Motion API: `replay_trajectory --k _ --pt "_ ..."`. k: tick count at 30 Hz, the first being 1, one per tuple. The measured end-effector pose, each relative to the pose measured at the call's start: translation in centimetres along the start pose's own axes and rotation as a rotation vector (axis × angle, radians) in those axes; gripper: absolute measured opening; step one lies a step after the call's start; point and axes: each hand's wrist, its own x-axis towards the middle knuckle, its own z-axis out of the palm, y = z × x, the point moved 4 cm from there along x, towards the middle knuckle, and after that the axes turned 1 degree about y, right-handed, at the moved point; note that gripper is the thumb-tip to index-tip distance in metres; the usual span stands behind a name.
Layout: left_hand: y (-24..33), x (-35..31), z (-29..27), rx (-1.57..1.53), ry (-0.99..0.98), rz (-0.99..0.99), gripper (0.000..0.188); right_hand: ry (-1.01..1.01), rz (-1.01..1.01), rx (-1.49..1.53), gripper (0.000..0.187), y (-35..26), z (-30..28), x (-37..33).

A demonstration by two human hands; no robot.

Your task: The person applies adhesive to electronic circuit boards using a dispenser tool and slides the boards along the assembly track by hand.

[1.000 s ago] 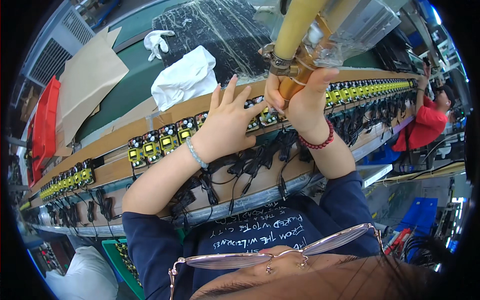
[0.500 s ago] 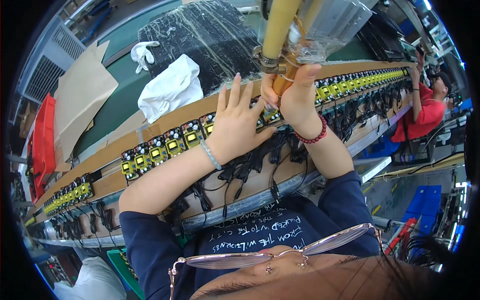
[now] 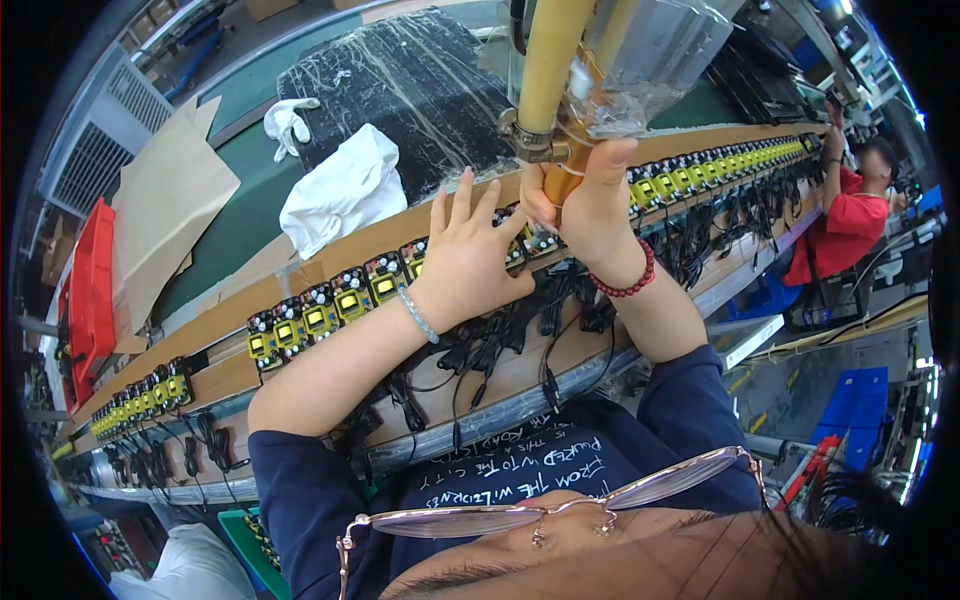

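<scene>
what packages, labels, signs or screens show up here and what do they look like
Cardboard sheet: flat brown piece on the green surface, upper left.
Red crate: upright plastic bin at the far left edge.
Wrapped bundle: large black block under clear film, behind the bench.
White bag: crumpled, in front of the bundle.
Clear film wrap: around the grey unit above the right hand.
No screens or signs can be made out.

We can't see the units under the left hand (image 3: 470, 262), its palm covers them. The hanging tool (image 3: 548, 90) above the right hand (image 3: 588, 205) runs off the top edge, and that hand hides its tip. Far left of the left hand, the row of yellow units (image 3: 150, 395) gets too small to make out.
</scene>
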Motion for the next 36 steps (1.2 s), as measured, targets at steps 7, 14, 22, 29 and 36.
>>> replay_trajectory --k 7,14,22,29,36 --pt "0.1 -0.2 -0.1 -0.016 0.084 0.062 0.055 -0.006 -0.043 0.052 0.072 0.2 0.1 -0.5" --pt "-0.1 0.1 0.2 0.004 -0.018 0.012 0.072 0.009 -0.021 0.056 0.068 -0.1 0.4 -0.3" --pt "0.3 0.7 -0.2 -0.012 0.02 0.064 0.057 0.014 -0.03 0.012 0.069 -1.2 -0.2 0.0" --pt "1.1 1.4 0.2 -0.003 0.014 0.075 0.069 0.047 -0.059 -0.032 0.068 -1.9 -2.7 0.0" --pt "2.5 3.3 1.8 0.019 0.021 0.07 0.074 0.149 -0.088 -0.066 0.066 -0.9 -3.8 0.1"
